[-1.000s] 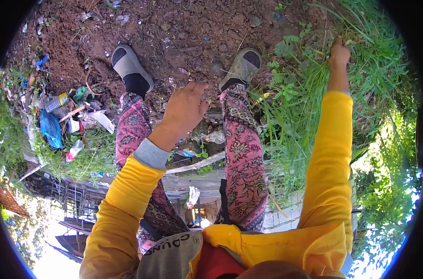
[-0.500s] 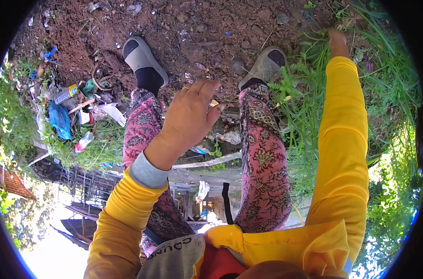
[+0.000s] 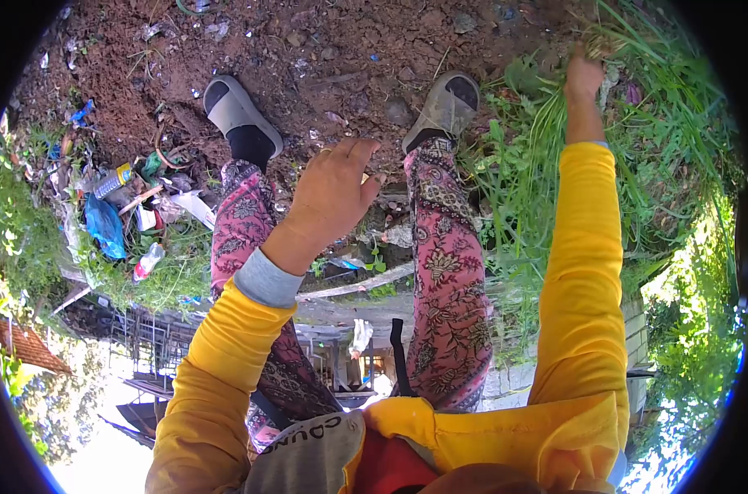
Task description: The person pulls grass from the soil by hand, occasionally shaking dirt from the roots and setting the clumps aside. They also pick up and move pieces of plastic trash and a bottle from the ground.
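My left hand (image 3: 331, 185) hangs above the ground between the lower legs, back of the hand up. Its fingers are slightly bent, the thumb stands apart, a ring shows on one finger, and nothing is held. Far out at the upper right, my right hand (image 3: 585, 76) is closed on long green grass (image 3: 555, 115), with stems and roots or dry ends by the fingertips. The fingers are partly hidden by the blades.
Two grey slippers (image 3: 236, 111) (image 3: 448, 103) stand on reddish-brown soil (image 3: 341, 41). Litter lies at the left: a blue bag (image 3: 104, 222), a labelled bottle (image 3: 112, 181) and a small bottle (image 3: 148, 261). A long stick (image 3: 357, 288) crosses behind the legs.
My right hand has shifted slightly left and down, and grass now shows bunched at its fingers. The slippers appear further left in view. My left hand keeps nearly the same pose.
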`<control>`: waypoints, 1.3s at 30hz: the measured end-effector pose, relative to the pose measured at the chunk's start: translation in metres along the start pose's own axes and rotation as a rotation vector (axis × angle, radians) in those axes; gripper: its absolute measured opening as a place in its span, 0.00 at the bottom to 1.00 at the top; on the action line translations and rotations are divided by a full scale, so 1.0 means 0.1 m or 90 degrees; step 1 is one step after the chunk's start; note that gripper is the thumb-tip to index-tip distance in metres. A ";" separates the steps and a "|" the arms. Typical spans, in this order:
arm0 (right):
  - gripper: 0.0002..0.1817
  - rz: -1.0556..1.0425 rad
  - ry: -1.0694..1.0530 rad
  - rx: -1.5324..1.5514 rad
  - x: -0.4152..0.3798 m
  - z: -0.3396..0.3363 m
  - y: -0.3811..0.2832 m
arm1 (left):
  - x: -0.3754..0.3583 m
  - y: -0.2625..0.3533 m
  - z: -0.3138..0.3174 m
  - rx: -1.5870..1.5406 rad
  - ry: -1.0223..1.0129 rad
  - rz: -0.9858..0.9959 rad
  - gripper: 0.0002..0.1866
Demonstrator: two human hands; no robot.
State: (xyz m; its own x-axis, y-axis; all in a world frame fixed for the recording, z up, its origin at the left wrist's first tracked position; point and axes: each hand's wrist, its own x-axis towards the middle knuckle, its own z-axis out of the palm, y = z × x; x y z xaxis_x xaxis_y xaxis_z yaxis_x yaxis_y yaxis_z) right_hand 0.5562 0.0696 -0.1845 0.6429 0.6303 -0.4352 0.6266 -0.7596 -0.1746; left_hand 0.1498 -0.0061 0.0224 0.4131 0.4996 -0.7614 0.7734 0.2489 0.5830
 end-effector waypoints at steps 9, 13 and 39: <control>0.27 -0.010 -0.062 -0.409 -0.57 0.15 0.97 | -0.15 -0.13 -0.09 0.011 0.033 0.031 0.19; 0.28 0.149 0.042 -0.384 -0.64 -0.23 1.33 | -0.22 -0.22 -0.13 -0.004 0.004 0.001 0.19; 0.17 -0.025 -0.330 -0.423 -0.91 0.13 0.93 | -0.06 0.03 0.01 0.014 -0.004 0.028 0.19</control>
State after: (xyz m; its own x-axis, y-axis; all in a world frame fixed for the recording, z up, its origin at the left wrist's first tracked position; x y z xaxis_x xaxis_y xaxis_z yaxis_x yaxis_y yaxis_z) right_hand 0.5500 -0.0611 -0.1729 0.4328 0.3771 -0.8188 0.8776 -0.3840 0.2870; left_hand 0.1500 -0.0088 0.0285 0.4500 0.5040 -0.7372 0.7652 0.2080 0.6093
